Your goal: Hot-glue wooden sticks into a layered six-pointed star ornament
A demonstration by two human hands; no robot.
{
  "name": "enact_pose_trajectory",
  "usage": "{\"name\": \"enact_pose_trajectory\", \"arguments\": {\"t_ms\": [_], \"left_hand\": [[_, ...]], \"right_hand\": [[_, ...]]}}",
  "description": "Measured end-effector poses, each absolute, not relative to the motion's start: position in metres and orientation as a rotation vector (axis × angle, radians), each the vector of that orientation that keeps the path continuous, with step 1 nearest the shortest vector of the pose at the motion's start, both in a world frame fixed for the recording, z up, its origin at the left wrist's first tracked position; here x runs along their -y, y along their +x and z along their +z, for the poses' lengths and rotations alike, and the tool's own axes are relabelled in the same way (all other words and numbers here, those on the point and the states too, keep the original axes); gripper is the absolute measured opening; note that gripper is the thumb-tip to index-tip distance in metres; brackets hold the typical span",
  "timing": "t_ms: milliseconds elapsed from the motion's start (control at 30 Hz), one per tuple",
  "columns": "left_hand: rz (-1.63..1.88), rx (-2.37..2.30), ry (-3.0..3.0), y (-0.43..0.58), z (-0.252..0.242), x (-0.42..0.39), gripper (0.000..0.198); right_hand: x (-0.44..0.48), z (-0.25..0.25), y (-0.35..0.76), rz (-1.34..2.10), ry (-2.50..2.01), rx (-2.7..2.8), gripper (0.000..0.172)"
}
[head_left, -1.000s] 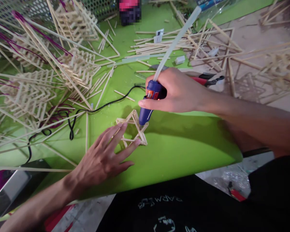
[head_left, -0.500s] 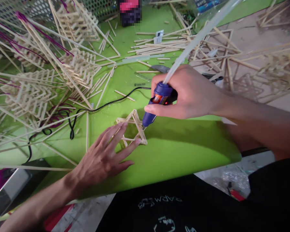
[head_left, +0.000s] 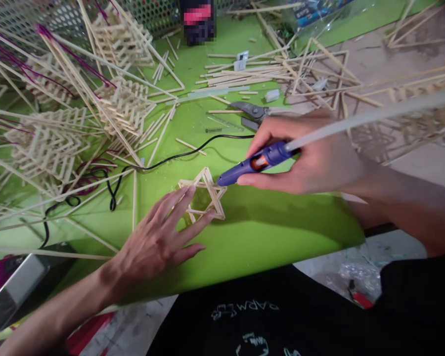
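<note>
A small six-pointed star frame [head_left: 217,197] of thin wooden sticks lies flat on the green tabletop [head_left: 267,237]. My left hand [head_left: 161,242] has its fingers spread, with two fingertips resting on the star's left and lower sticks. A blue hot glue gun [head_left: 272,157] is wrapped in my right hand [head_left: 315,158]. Its nozzle points left, at the star's upper right; whether it touches the wood I cannot tell. Out of its back end sticks a long translucent glue stick [head_left: 356,118], running to the right.
Stacked stick lanterns [head_left: 122,106] with purple threads crowd the left. The gun's black cord [head_left: 170,159] crosses the table. Pruning shears [head_left: 257,112], loose sticks [head_left: 244,76] and more star frames [head_left: 337,74] lie beyond my right hand. A box [head_left: 18,287] stands lower left.
My right hand has tilted the glue gun flatter, and its nozzle has moved from the star's right side up to its upper-right corner. The glue stick swung down rightward. My left hand stays put.
</note>
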State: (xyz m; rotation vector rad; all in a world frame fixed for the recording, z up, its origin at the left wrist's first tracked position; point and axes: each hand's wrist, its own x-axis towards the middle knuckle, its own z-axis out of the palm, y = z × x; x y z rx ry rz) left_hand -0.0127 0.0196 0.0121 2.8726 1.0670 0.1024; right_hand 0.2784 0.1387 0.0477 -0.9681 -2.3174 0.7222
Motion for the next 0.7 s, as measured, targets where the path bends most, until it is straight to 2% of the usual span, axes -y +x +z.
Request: {"name": "enact_pose_trajectory", "arguments": {"t_ms": [133,300,433,700], "left_hand": [[0.118,-1.069,2.857,-0.012,0.012,-0.020,0.063],[0.123,-1.071,2.855,-0.012,0.013,-0.019,0.062],[0.140,-1.069,2.856,-0.012,0.013,-0.019,0.062],[0.104,-1.085,2.855,-0.013,0.012,-0.016,0.063]], "right_hand": [[-0.133,0.041,0.287,0.815,-0.969,2.241,0.038],[-0.124,0.032,0.297,0.718,-0.988,2.270,0.023],[-0.123,0.028,0.300,0.802,-0.840,2.302,0.023],[-0.125,0.022,0.301,0.910,-0.851,2.238,0.025]]}}
